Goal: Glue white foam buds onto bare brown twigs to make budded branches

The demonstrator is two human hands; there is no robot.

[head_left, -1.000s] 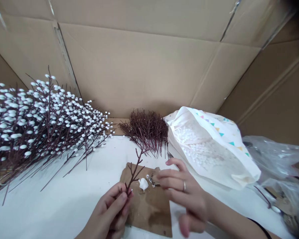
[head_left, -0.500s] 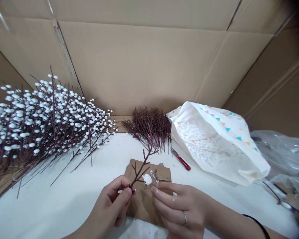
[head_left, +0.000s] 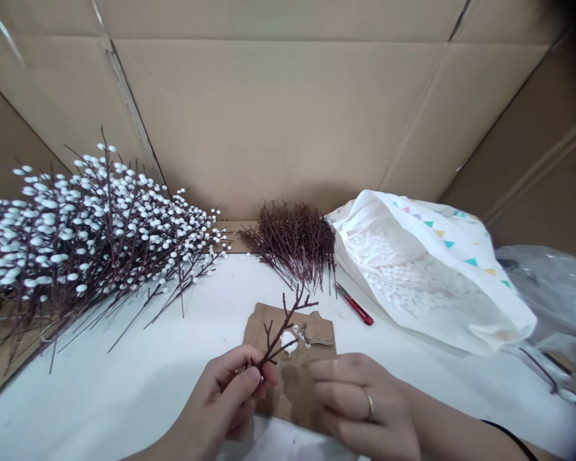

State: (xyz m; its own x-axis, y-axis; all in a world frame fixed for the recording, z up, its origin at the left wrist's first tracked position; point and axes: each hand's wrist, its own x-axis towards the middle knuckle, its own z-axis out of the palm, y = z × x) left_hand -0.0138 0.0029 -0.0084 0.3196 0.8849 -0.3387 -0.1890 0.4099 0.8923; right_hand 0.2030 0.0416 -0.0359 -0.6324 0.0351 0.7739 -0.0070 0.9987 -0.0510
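A bare brown twig (head_left: 283, 330) with several short side shoots is pinched near its lower end by my left hand (head_left: 230, 394). My right hand (head_left: 365, 400), with a ring on one finger, is curled over the right edge of a cardboard piece (head_left: 288, 397); its fingertips are blurred, so what they hold, if anything, cannot be made out. A white blob (head_left: 288, 342) lies on the cardboard behind the twig, beside a small torn cardboard scrap (head_left: 319, 331).
Twigs with white buds (head_left: 100, 230) are heaped at the left. Bare twigs (head_left: 295, 240) stand at the back centre. Right of them lie a red cutter (head_left: 358, 308), an open white bag (head_left: 461, 307) of white buds and clear plastic (head_left: 547, 275). Cardboard walls (head_left: 278, 115) rise behind.
My right hand has drawn away rightward from the white blob. My left hand and the twig have shifted slightly right. The whole view has moved a little.
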